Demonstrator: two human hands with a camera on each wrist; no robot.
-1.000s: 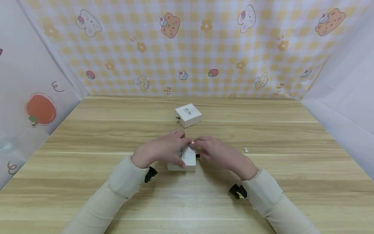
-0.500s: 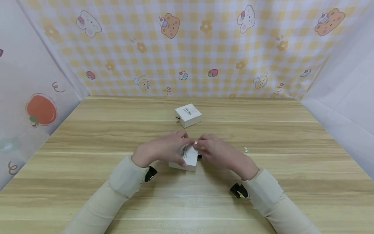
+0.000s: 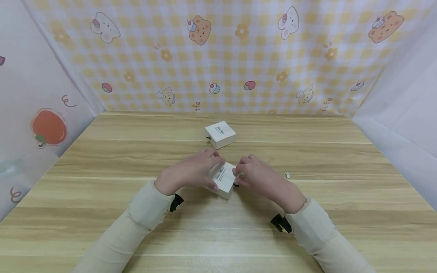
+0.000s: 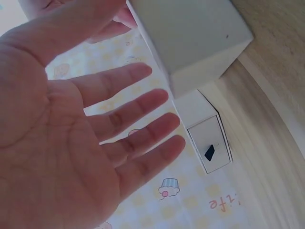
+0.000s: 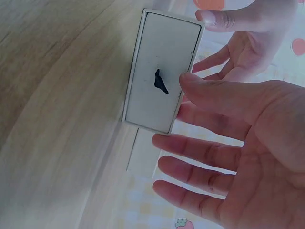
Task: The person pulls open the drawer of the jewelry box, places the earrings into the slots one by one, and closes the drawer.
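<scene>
In the head view, a small white drawer box (image 3: pixel 225 177) with dark lettering on top sits at mid-table. My left hand (image 3: pixel 192 170) holds it between thumb and fingers, the thumb on its near side. At its right end, my right hand (image 3: pixel 261 180) has thumb and index finger at the top edge. From the right wrist, the box's drawer face (image 5: pixel 155 102) shows a black pull tab (image 5: pixel 160 82). There the right thumb (image 5: pixel 198 86) touches the rim, while the other fingers lie stretched out below. The drawer sits flush in its sleeve.
A second white box (image 3: pixel 220 134) with a black tab stands farther back on the wooden table (image 3: pixel 211 242). A tiny silvery item (image 3: pixel 288 174), too small to identify, lies right of the right hand. Behind the table hangs a yellow checked cloth (image 3: pixel 232 60).
The held box has turned, its drawer end swinging round toward the near right, and shifted slightly right. My right hand has moved a little right with it; the left hand has barely moved.
</scene>
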